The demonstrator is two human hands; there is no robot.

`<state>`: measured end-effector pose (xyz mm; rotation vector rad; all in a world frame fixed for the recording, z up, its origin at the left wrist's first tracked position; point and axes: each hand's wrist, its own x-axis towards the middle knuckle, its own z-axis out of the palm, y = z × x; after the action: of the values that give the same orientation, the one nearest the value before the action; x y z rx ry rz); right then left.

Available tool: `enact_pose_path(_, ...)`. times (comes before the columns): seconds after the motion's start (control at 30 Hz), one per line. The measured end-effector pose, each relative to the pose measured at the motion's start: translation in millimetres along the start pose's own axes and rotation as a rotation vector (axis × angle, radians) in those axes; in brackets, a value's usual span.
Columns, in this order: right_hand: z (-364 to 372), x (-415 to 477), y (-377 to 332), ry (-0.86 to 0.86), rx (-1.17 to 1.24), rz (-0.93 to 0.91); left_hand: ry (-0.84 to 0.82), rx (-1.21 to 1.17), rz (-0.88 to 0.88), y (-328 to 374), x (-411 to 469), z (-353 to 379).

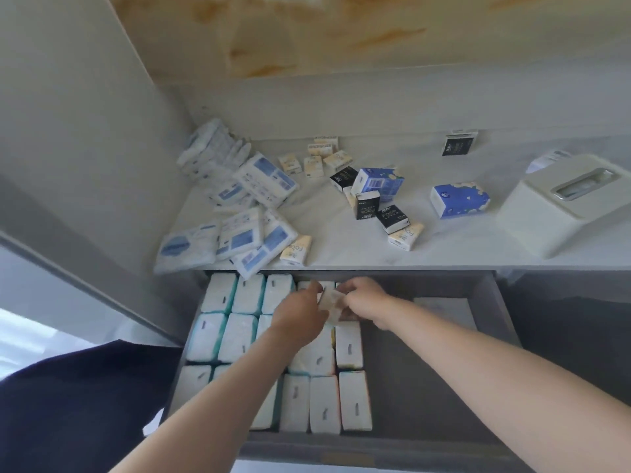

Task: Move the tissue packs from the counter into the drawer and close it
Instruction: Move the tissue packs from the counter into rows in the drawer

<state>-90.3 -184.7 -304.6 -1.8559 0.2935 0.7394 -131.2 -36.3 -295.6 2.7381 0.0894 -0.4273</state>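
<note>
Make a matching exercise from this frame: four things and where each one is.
Things:
1. dispenser box
2. small pack
3. white packs
4. lone black pack

Places:
a. in rows in the drawer
b. by the back wall
c. held between left hand and right hand
d. right end of the counter

Pairs: 1-d, 2-c, 3-a, 4-b

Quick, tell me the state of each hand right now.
Left hand: holding a small tissue pack in its fingers, over the open drawer.
Right hand: holding the same pack from the other side.
</note>
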Motion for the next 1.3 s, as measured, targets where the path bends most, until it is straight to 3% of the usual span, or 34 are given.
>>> enact_pose_path(0.13, 24.6, 15.0, -9.2, 0.099, -0.13, -0.05, 0.131, 0.172, 0.147, -22.5, -3.8, -11.5)
enact_pose_path(0.3, 35.8, 15.1, -21.3, 0.03, -0.119, -0.076, -0.005, 0.288, 0.317, -38.0, -2.6, -8.0)
enact_pose_path(0.4, 32.8, 12.8, -22.6, -0.062, -0.17, -0.103, 0.018, 0.426, 0.325, -41.5, 1.5, -2.8)
enact_pose_path(0.5, 19.2, 3.4, -29.8, -0.003, -0.372, -0.201, 0.0, 0.488, 0.285, -36.1, 6.7, -6.7)
enact_pose_path(0.6, -2.8, -14.9, -41.0, 0.049, -0.552, -0.33, 0.09, 0.354, 0.293, -21.9, 11.6, -20.7)
enact_pose_path(0.7, -27.2, -30.0, -49.1, 0.254, -0.666, -0.552, 0.344, 0.107, 0.403, -5.0, 14.2, -40.7)
enact_pose_path(0.77, -44.5, -32.0, -49.9, 0.472, -0.663, -0.709, 0.522, 0.089, 0.488, -0.5, 19.9, -51.1)
enact_pose_path(0.83, -62.5, -30.2, -49.8, 0.654, -0.649, -0.776, 0.555, 0.178, 0.471, 0.8, 26.3, -63.1)
enact_pose_path(0.93, -89.9, -19.9, -45.4, 0.773, -0.733, -0.623, 0.359, 0.387, 0.351, -7.7, 34.3, -77.5)
enact_pose_path(1.03, -108.1, -10.1, -37.1, 0.714, -0.786, -0.35, 0.209, 0.531, 0.349, -18.7, 43.5, -80.7)
enact_pose_path(1.13, -111.6, -0.1, -31.0, 0.594, -0.769, -0.302, 0.217, 0.568, 0.434, -26.1, 53.5, -78.3)
enact_pose_path(1.3, -106.4, 7.1, -39.3, 0.578, -0.758, -0.352, 0.285, 0.548, 0.542, -22.9, 63.4, -82.1)
